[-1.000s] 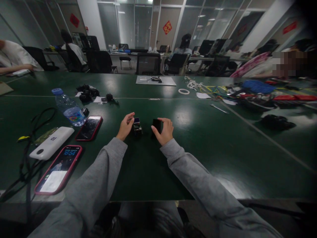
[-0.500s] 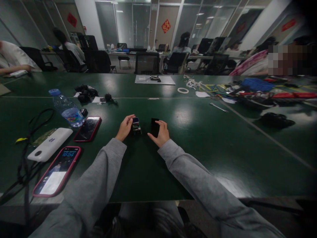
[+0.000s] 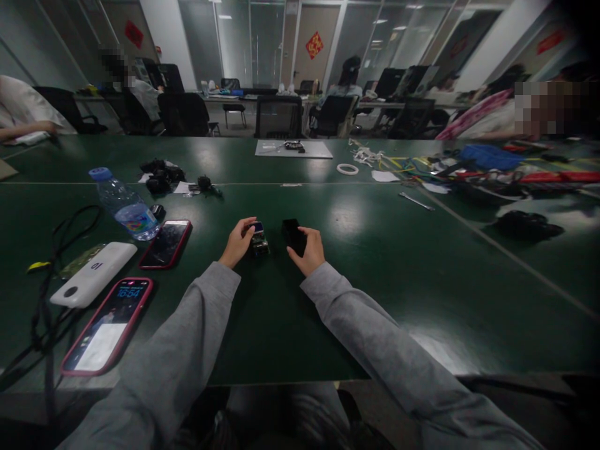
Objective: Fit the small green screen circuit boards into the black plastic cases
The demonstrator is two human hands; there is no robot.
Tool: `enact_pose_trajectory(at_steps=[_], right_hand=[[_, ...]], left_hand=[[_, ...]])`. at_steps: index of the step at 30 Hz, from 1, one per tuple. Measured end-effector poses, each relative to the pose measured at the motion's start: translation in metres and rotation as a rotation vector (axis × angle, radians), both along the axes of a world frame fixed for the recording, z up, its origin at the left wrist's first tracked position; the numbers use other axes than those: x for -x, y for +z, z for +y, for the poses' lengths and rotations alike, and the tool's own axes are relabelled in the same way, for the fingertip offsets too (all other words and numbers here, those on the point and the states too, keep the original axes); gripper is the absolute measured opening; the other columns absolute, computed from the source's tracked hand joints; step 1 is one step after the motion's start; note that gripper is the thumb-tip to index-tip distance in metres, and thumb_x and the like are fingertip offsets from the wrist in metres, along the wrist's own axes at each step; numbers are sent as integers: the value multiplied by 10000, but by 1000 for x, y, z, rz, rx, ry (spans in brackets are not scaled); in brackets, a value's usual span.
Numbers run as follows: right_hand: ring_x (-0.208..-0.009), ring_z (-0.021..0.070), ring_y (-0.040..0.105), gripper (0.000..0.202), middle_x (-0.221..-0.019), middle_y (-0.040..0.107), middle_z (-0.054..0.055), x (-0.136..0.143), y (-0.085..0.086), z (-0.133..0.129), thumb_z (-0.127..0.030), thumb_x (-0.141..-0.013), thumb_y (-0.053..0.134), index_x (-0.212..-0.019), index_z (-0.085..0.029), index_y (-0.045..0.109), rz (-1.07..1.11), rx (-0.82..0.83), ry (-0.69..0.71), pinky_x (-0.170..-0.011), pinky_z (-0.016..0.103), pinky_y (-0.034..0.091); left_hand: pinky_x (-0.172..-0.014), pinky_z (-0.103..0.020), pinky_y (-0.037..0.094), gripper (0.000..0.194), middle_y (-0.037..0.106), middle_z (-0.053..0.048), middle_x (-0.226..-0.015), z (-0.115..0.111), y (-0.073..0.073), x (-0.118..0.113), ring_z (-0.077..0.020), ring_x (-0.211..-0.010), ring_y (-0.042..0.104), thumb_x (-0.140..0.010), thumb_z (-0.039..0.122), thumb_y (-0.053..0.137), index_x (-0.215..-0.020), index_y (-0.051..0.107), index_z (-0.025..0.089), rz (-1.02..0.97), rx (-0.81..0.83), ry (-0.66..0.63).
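Note:
A small green circuit board with a little screen [image 3: 260, 240] sits in my left hand [image 3: 237, 242], whose thumb and fingers grip its left side. To the right of it, my right hand [image 3: 308, 250] holds a black rectangular case [image 3: 293, 235] by its right side, thumb at the near edge. A gap of dark green tabletop [image 3: 262, 312] separates board and case. The inside of the case is too dark to make out.
On my left lie two phones [image 3: 109, 325], a white power bank [image 3: 94, 274], black cables and a water bottle [image 3: 125, 205]. A wrench [image 3: 416, 201], a tape ring [image 3: 347, 169] and tangled wires are at right. A white board [image 3: 316, 149] lies ahead. Other people sit around.
My right hand has turned the black case, so its top now leans left and more of its side shows. My left hand keeps its grip on the circuit board, nearly still.

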State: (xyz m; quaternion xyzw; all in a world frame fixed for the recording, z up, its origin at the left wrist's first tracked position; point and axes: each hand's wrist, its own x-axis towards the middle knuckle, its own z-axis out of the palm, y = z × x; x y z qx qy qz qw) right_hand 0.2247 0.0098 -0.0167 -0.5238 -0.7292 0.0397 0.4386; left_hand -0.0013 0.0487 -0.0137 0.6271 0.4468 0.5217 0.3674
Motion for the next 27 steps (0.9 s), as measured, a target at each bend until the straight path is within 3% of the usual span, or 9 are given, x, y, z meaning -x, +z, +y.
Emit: enact_pose_trajectory(at_steps=[18,27], right_hand=[[-1041,288,520,521,-1141,522,139,-1,0,1,-264,-739,540,-1230,-162,397,11,26,21,-849,488,459],[-1066,277,501,526,-1155,497,143,-2,-3,5,-232,-745,523,-1245,-164,374,44,27,87,-896,478,447]], left_hand=[[-963,-393,445,344,600,-92,-1153,-1,-1,-1,-192,-1064,579,-851,304,547,-1174,533,186,-2,5,-15],[-945,-404,443,386,598,-104,-1165,-5,7,1,-213,-1087,566,-807,346,610,-1155,552,189,48,24,-6]])
